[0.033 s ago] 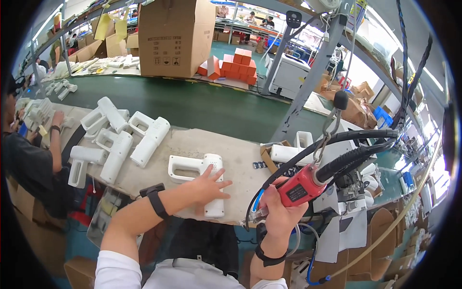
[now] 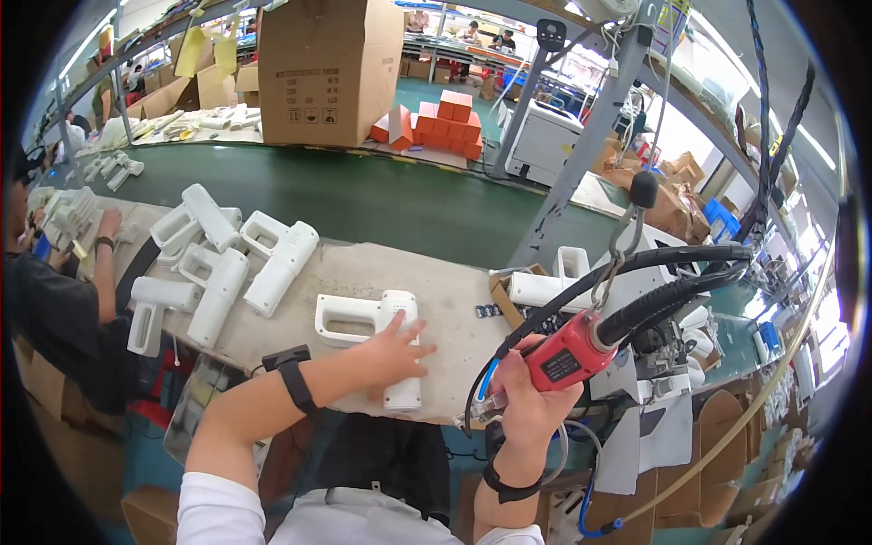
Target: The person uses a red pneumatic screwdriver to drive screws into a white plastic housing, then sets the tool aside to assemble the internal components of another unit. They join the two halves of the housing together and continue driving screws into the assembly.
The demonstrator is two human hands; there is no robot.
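Note:
My left hand [image 2: 391,356] lies across a white plastic housing with a loop handle [image 2: 400,304], fingers spread, covering its middle. The housing lies flat on the bench, its handle pointing left. My right hand [image 2: 529,407] is wrapped round a red power screwdriver [image 2: 568,352] to the right of the housing. A thick black cable runs from the tool's upper end, and a metal hook and chain [image 2: 614,268] hold it from above. Its tip is hard to make out beside my fingers.
Several similar white housings [image 2: 218,295] lie at the left of the bench [image 2: 350,265]. Beyond runs a green conveyor [image 2: 363,191], with a large carton [image 2: 327,73] and orange boxes [image 2: 445,127]. A co-worker [image 2: 64,309] sits at the left. A grey post [image 2: 581,154] stands right.
The view has shifted very slightly. The fingers of my left hand have moved a little over the housing; my right hand keeps its grip on the screwdriver.

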